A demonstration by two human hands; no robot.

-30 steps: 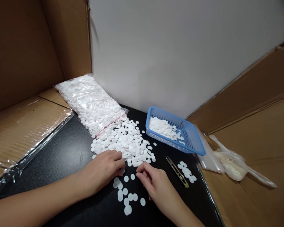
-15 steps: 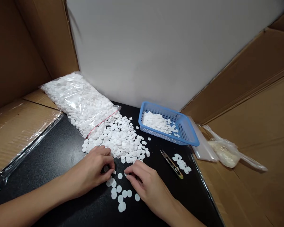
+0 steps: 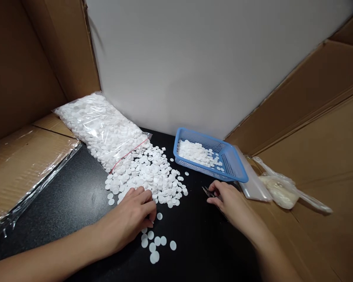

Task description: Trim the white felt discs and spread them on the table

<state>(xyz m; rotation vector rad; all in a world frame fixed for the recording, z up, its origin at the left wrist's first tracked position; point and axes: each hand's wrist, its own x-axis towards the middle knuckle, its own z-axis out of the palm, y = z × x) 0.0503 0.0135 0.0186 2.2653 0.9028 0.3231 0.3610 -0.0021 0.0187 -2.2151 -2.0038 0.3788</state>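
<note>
White discs (image 3: 147, 176) lay heaped on the black tabletop (image 3: 76, 196), spilled from a clear bag (image 3: 102, 127). Left hand (image 3: 129, 219) was palm down at the heap's near edge, fingers curled, tips among the discs; could not tell if one was pinched. Metal tool (image 3: 206, 191) lay to the right of the heap, just before the blue basket (image 3: 238, 169). Only its far-left tip showed; the long axis ran under the right hand (image 3: 232, 203), the nearer one. Right fingers were bent over it, touching; grip unclear.

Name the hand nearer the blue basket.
Right. The right hand lies in front of the blue basket, at the metal tool; the left hand rests farther off, at the near edge of the disc pile.
</note>
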